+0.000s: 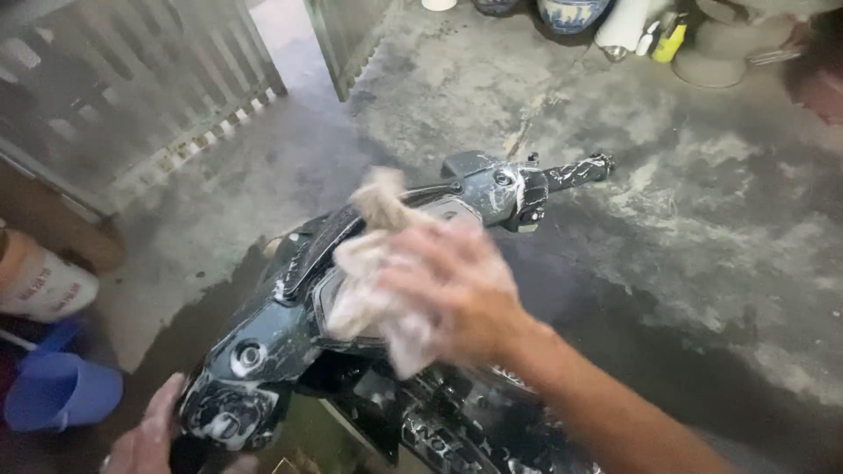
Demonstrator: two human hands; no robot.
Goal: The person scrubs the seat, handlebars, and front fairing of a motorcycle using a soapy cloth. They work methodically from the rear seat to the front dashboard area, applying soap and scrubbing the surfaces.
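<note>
Right hand (457,294) clamped on soapy rag (378,263), pressed against dash of black scooter (290,342) at frame centre. Left hand (149,434) wrapped round near handlebar grip, lower left. Blue jug (57,391) on wet concrete floor (702,219), left.

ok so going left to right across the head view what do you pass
white bucket → blue scoop → left hand on the soapy left handlebar end → right hand with soapy cloth → right handlebar grip → yellow bottle
</note>
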